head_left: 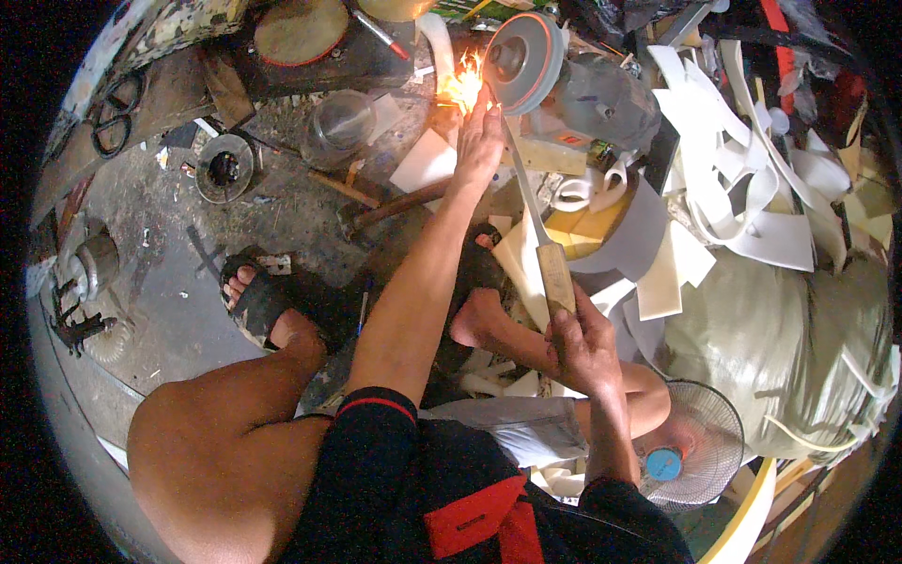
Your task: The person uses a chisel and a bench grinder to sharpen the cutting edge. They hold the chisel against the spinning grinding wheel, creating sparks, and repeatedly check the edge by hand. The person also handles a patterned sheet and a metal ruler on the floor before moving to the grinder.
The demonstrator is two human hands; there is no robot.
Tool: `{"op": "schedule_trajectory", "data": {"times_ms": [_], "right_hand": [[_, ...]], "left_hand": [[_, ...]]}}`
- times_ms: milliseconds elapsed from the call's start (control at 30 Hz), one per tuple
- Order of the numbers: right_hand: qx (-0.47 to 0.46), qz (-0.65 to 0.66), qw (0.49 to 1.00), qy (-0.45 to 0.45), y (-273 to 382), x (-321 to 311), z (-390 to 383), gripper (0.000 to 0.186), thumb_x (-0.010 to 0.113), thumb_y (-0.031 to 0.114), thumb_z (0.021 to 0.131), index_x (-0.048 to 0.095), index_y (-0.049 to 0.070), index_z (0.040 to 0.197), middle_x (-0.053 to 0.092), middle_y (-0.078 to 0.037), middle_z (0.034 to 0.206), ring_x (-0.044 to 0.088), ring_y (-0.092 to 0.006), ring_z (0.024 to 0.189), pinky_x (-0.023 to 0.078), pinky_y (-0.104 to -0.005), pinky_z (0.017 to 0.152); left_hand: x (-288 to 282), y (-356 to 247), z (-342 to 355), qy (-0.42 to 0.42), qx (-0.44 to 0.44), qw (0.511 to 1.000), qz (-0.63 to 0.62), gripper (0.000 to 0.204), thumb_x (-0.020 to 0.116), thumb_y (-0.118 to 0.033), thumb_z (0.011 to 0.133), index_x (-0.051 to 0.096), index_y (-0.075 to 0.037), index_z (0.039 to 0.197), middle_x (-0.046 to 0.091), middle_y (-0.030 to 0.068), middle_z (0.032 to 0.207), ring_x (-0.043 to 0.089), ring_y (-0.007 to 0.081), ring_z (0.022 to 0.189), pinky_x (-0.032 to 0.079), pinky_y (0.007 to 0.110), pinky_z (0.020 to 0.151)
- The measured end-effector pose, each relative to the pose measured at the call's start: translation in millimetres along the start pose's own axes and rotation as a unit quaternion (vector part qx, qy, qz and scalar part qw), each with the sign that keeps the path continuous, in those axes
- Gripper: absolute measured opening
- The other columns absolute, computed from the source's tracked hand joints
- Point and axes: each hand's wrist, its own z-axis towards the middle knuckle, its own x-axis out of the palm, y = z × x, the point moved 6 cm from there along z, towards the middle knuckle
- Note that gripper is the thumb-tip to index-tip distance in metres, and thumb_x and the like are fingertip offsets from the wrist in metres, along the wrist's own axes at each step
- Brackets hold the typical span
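Note:
A long-bladed knife (524, 179) with a wooden handle (556, 279) runs between my two hands. My right hand (587, 343) is wrapped round the handle's near end. At the far end, the fingers of my left hand (480, 141) press together at the blade's tip, partly hiding it. The tip meets the edge of a bench grinder's grey wheel (540, 70), and bright orange sparks (465, 85) fly off to the left of my fingertips. The grinder's motor body (606, 103) sits to the right of the wheel.
White foam offcuts (723, 179) heap up at the right, above a big pale sack (770, 329). A hammer (395, 207) lies left of my forearm, near a metal ring (225, 167) and a clear plastic tub (343, 122). Scissors (115, 122) are far left; a caged fan (691, 442) stands lower right.

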Motion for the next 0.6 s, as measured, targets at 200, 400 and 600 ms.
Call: {"op": "schedule_trajectory", "data": {"times_ms": [200, 400, 600], "right_hand": [[0.060, -0.029, 0.998, -0.013, 5.1, -4.7, -29.7, 0.048, 0.051, 0.016, 0.099, 0.046, -0.001, 0.144, 0.060, -0.003, 0.077, 0.056, -0.0110, 0.069, 0.048, -0.0269, 0.064], [0.125, 0.021, 0.992, -0.026, -9.2, -9.2, -62.3, 0.043, 0.050, 0.013, 0.100, 0.048, 0.002, 0.142, 0.059, -0.003, 0.073, 0.052, -0.0096, 0.053, 0.044, -0.0263, 0.047], [0.117, -0.027, 0.993, 0.000, -32.4, -22.0, -84.9, 0.043, 0.051, 0.012, 0.099, 0.050, 0.001, 0.140, 0.062, -0.006, 0.073, 0.057, -0.0128, 0.059, 0.048, -0.0291, 0.055]], "left_hand": [[4.4, -8.5, -26.7, 0.005, 0.017, 1.000, -0.001, 0.062, 0.037, -0.044, 0.103, 0.035, -0.005, 0.152, 0.042, 0.0257, 0.149, 0.038, 0.0377, 0.141, 0.029, 0.041, 0.116], [8.9, -11.0, -52.4, -0.026, 0.092, 0.995, 0.017, 0.060, 0.036, -0.037, 0.103, 0.035, 0.001, 0.150, 0.041, 0.0267, 0.149, 0.036, 0.0407, 0.141, 0.026, 0.044, 0.117], [15.3, -7.7, -79.4, -0.021, 0.105, 0.994, -0.022, 0.055, 0.037, -0.032, 0.104, 0.039, 0.002, 0.147, 0.040, 0.0266, 0.150, 0.035, 0.0417, 0.141, 0.025, 0.044, 0.118]]}}
